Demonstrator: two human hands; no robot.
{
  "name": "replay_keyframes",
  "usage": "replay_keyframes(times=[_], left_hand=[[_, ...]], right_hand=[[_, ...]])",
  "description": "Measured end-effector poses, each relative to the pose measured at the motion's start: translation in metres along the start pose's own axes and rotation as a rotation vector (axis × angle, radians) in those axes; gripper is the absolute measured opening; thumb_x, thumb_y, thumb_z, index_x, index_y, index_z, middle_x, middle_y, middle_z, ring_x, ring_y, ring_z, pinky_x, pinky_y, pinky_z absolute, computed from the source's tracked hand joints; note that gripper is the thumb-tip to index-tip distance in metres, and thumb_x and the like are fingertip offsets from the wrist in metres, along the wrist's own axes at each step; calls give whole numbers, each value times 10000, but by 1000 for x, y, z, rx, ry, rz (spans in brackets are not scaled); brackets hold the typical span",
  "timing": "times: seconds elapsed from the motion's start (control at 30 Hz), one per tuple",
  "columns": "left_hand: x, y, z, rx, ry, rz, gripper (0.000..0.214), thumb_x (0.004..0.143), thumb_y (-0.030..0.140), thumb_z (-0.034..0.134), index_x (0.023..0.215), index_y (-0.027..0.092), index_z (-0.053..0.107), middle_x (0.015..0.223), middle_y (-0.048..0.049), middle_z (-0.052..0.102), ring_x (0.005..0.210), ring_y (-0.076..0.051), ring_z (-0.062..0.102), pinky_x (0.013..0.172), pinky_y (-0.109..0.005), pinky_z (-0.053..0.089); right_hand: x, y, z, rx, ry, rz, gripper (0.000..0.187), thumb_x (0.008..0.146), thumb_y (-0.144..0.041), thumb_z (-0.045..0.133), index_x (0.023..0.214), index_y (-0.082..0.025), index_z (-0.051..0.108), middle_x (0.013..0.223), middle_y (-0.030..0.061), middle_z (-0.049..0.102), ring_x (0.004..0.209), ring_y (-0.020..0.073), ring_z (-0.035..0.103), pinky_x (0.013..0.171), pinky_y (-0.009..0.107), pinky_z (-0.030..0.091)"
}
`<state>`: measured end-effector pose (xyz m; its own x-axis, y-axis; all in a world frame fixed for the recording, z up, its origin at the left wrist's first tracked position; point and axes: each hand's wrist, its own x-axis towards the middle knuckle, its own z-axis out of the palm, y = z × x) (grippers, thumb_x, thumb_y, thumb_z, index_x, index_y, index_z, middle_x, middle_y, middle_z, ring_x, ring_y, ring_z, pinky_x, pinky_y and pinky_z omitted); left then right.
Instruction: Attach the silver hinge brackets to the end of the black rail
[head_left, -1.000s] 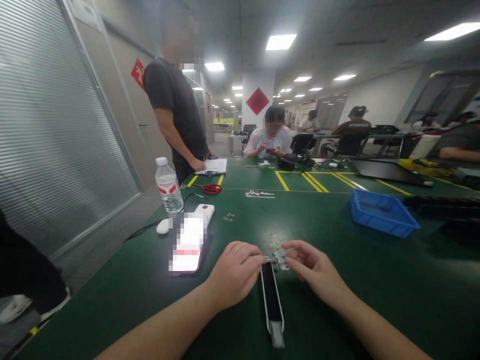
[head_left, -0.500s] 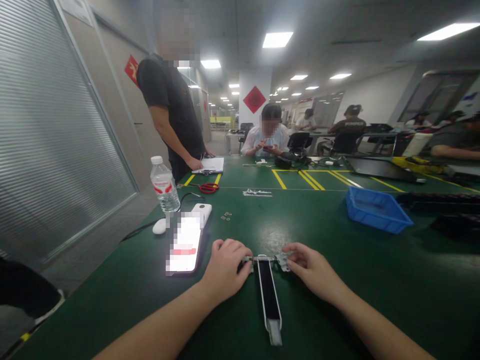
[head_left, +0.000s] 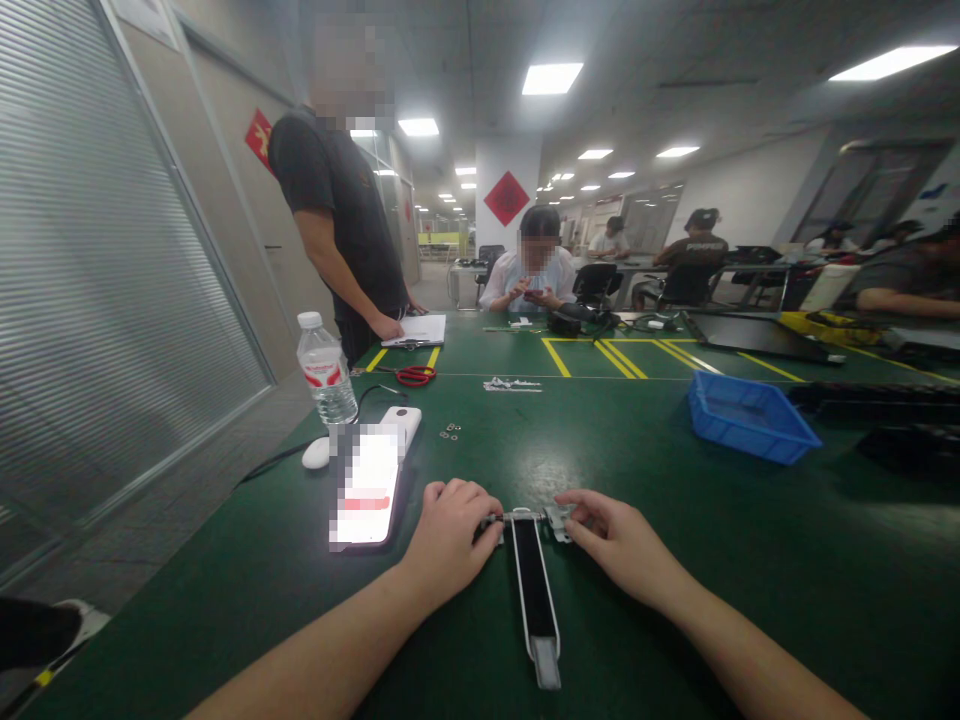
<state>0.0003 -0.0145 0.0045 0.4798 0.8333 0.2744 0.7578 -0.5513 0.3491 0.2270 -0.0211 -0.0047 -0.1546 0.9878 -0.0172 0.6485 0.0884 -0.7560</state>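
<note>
A long, narrow black strip in a white frame [head_left: 536,590] lies on the green table, with a pale tab at its near end. A thin metal rod [head_left: 517,516] crosses its far end. My left hand [head_left: 452,525] is closed at the rod's left end; a small metal part shows partly under the fingertips. On the other side, my right hand [head_left: 619,540] pinches a small silver metal bracket [head_left: 556,523] at the rod's right end. Whether the bracket touches the rod I cannot tell.
Left of my hands lie a lit phone [head_left: 367,490] and a white mouse-like object [head_left: 316,453], with a water bottle [head_left: 326,370] behind. Several small rings [head_left: 450,432], red-handled scissors [head_left: 415,375] and thin white parts [head_left: 512,385] lie farther off. A blue bin [head_left: 750,420] stands right.
My right hand has moved slightly left with the bracket, closer to the framed strip. My left hand stays at the rod's left end. The whole view has shifted a little.
</note>
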Motion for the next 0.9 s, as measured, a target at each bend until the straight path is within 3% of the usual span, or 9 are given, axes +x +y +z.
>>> replay_keyframes(times=[0.47, 0.9], left_hand=[[0, 2, 0, 9, 0, -28, 91, 856, 193, 566, 906, 214, 640, 943, -6, 635, 944, -207, 532, 830, -380, 318], [1, 3, 1, -8, 5, -25, 79, 854, 189, 563, 898, 209, 626, 937, -5, 634, 935, -208, 531, 822, -376, 320]], right_hand=[[-4, -4, 5, -89, -6, -221, 222, 861, -234, 492, 984, -219, 676, 835, 32, 670, 676, 165, 567, 635, 282, 424], [-1, 2, 10, -147, 32, -191, 220, 881, -294, 491, 960, -227, 685, 692, 12, 614, 623, 161, 540, 591, 273, 388]])
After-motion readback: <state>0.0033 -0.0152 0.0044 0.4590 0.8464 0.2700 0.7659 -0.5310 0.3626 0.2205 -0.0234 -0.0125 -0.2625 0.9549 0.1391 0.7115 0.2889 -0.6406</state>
